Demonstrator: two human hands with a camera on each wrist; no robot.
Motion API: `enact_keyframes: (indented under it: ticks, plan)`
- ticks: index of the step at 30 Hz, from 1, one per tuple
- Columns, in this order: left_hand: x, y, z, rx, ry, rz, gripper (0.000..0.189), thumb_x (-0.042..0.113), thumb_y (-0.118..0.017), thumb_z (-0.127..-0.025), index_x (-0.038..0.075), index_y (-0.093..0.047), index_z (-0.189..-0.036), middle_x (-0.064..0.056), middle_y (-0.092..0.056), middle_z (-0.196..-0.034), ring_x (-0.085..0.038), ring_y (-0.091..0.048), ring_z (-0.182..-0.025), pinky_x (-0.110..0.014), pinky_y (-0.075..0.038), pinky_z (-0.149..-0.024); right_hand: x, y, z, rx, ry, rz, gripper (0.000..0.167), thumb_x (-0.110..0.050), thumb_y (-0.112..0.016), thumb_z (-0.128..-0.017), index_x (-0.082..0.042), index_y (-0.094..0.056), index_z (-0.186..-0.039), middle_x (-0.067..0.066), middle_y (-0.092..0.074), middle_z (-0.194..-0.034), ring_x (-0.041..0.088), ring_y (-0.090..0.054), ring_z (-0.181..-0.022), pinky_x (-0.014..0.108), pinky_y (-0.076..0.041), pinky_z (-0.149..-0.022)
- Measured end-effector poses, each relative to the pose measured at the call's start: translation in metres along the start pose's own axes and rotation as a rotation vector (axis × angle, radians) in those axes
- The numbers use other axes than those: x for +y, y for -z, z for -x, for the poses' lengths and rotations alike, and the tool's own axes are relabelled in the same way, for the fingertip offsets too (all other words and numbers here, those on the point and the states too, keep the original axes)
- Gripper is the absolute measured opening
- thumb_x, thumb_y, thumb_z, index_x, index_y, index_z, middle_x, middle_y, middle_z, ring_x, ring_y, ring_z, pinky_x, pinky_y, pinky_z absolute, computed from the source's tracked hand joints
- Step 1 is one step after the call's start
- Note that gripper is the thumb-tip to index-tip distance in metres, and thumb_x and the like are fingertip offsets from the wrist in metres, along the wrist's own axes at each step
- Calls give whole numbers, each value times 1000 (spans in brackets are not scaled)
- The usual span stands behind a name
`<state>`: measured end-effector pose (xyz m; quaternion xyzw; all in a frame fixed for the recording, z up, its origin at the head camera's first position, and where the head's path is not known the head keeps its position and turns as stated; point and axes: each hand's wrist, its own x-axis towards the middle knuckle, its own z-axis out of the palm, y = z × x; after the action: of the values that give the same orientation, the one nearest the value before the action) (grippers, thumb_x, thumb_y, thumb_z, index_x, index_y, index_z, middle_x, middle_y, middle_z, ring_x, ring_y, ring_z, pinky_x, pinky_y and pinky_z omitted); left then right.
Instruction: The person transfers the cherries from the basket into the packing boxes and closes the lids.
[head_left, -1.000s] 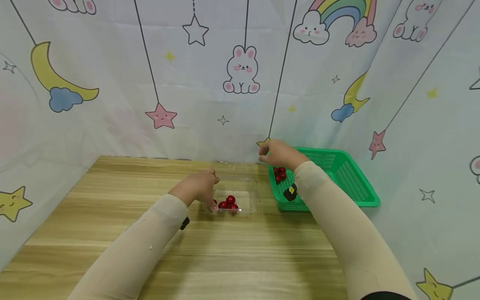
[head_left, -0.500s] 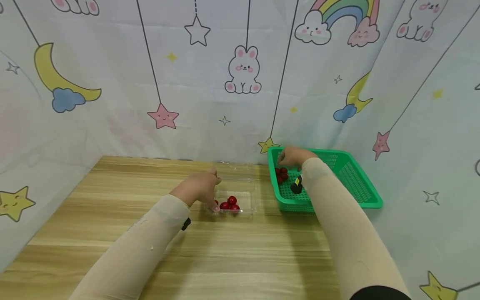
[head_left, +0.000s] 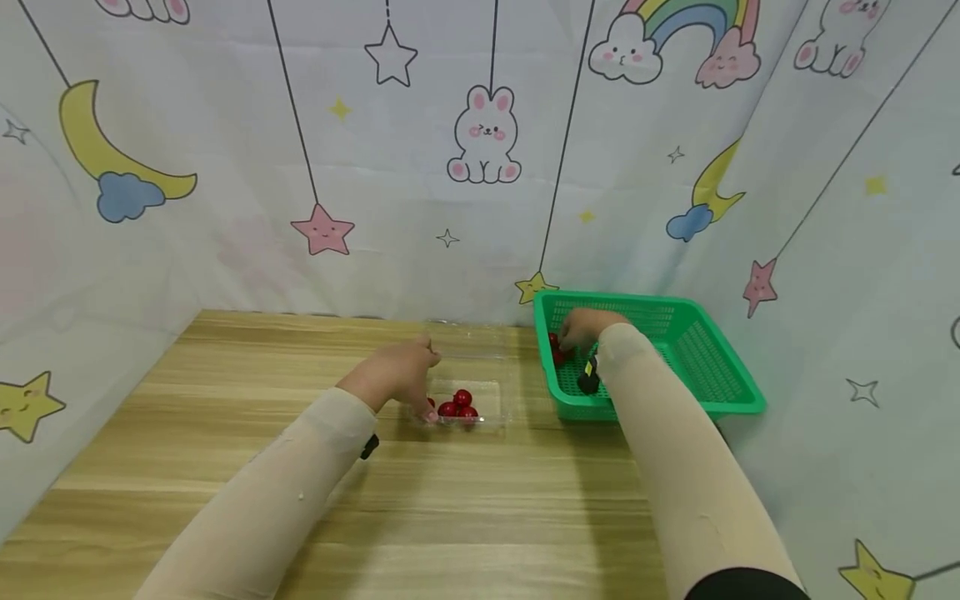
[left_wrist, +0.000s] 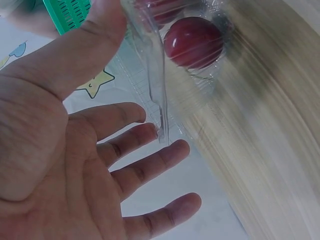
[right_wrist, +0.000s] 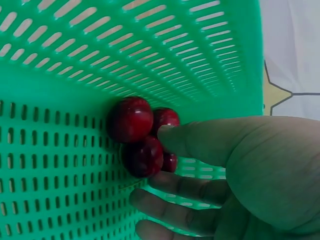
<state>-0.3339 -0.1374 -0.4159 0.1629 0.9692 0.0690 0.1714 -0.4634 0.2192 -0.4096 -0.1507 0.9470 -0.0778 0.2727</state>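
Observation:
My left hand point(head_left: 393, 373) rests against the left side of a clear plastic box point(head_left: 491, 404). In the left wrist view its thumb lies along the box wall and the fingers point(left_wrist: 155, 165) extend loosely near the rim. Several glossy round red fruits point(head_left: 462, 398), cherry-like, sit in the box; one more fruit point(left_wrist: 194, 42) shows up close through the plastic. My right hand point(head_left: 590, 327) is down inside a green basket point(head_left: 716, 358). Its thumb point(right_wrist: 197, 142) touches one of several dark red fruits point(right_wrist: 130, 120) clustered in the basket's corner, with the fingers spread just below them.
The wood-grain table point(head_left: 450, 517) runs under both containers. The box's clear lid point(head_left: 468, 340) stands open at its back. A patterned curtain point(head_left: 247, 167) hangs close behind the table and along its right side.
My right hand has moved from over the basket's left rim down into it, reaching the red fruits. The left hand has stayed at the plastic box.

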Motion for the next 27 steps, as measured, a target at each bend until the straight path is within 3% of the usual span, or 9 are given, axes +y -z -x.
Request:
enact_keyframes:
  ticks: [4,6,11,12,14,19,23,25,27]
  plan:
    - [-1,0,0,11,-12,-8,115,50,-104,-80,13,-48,-174,-17,-34,-184,-42,-53,-160,-61,-55,-123,-3,-3,3,25,-17,-53,38,-19,-66,-116,-3,-74,-149,22,-65,-161,30,-80,-119,46,-68,-99]
    - [0,0,1,13,-16,-9,115,50,-105,-80,12,-49,-174,-17,-35,-183,-42,-54,-159,-60,-55,-123,-4,-5,5,35,-27,-79,35,-17,-67,-114,-4,-77,-145,20,-69,-155,23,-77,-107,39,-67,-89]
    - [-1,1,2,12,-12,-4,116,49,-105,-79,12,-49,-173,-17,-37,-182,-42,-56,-158,-60,-55,-122,-6,-7,5,55,-32,-105,20,-13,-67,-112,-6,-83,-121,13,-73,-130,15,-53,-79,31,-51,-70]
    - [-1,1,2,12,-12,-5,116,49,-105,-80,12,-49,-173,-17,-37,-182,-41,-56,-158,-60,-55,-122,-6,-7,5,64,-30,-102,19,-12,-68,-111,-8,-84,-121,11,-74,-129,13,-55,-78,31,-52,-69]
    - [-1,1,2,12,-13,-5,115,49,-105,-80,12,-49,-173,-17,-38,-181,-41,-56,-157,-60,-56,-121,-5,-6,5,49,-23,-93,16,-13,-67,-112,-9,-81,-105,8,-70,-112,14,-48,-72,31,-48,-67]
    - [1,1,3,13,-17,-12,115,49,-105,-80,11,-50,-173,-18,-39,-181,-41,-57,-156,-59,-56,-121,-4,1,9,10,-16,-85,24,-15,-68,-112,-11,-70,-88,1,-52,-86,14,-40,-67,32,-44,-64]
    - [2,2,4,13,-14,-10,114,49,-105,-80,11,-50,-173,-17,-39,-181,-41,-57,-157,-59,-55,-122,-6,10,18,35,-25,-101,14,-13,-72,-110,-5,-83,-109,6,-72,-105,13,-54,-71,32,-54,-67]
    - [2,2,5,12,-11,-8,114,48,-105,-80,11,-49,-173,-17,-38,-181,-40,-56,-157,-59,-55,-122,-7,14,22,58,-30,-109,22,-13,-73,-110,-4,-84,-127,11,-77,-127,14,-61,-76,35,-60,-73]
    - [3,2,5,10,-11,-12,114,48,-105,-81,11,-49,-173,-17,-39,-181,-40,-57,-157,-59,-56,-121,-9,19,26,76,-24,-119,28,-12,-70,-111,-2,-81,-134,16,-77,-136,16,-64,-79,39,-64,-79]
